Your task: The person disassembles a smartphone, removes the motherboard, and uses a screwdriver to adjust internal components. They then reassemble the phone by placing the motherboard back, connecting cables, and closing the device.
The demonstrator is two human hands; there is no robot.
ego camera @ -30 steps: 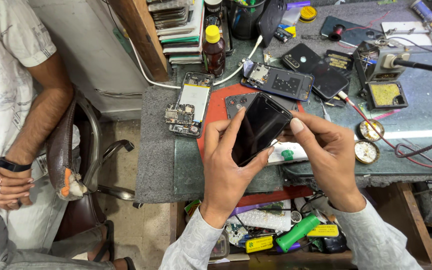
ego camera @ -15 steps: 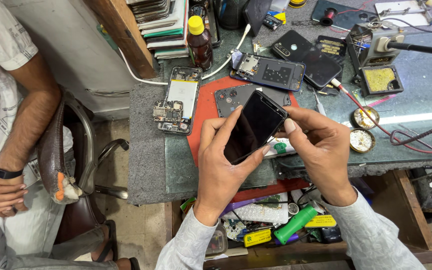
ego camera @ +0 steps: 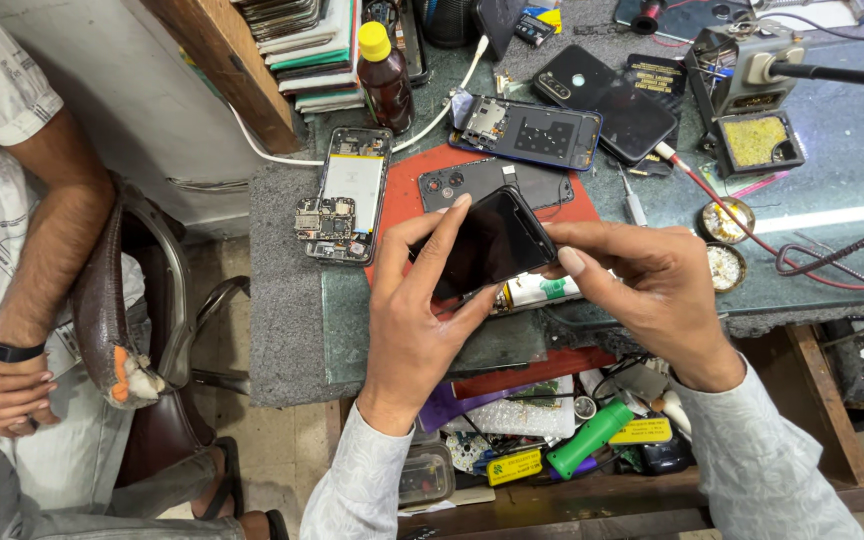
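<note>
Clutter fills the open drawer nearest the person: a green cylinder (ego camera: 590, 437), yellow tags and small parts. Above it, both hands hold a black phone screen (ego camera: 492, 245) over the near edge of the bench (ego camera: 292, 330). The left hand (ego camera: 414, 315) cups its near-left end, fingers (ego camera: 444, 225) clamped along the far-left edge; the right hand (ego camera: 652, 290) pinches the right end, thumb (ego camera: 577, 265) pressed at the corner. Its long axis runs from near-left up to far-right, tilted off the bench, roughly midway between the hands. Under it lie a white tube (ego camera: 537, 290) and a red mat (ego camera: 402, 195). Farther off rest a grey back cover (ego camera: 492, 180), an opened phone (ego camera: 347, 195) to the left, a brown bottle (ego camera: 384, 75) and a soldering stand (ego camera: 752, 110). Another person's arm (ego camera: 52, 240) sits at far left.
</note>
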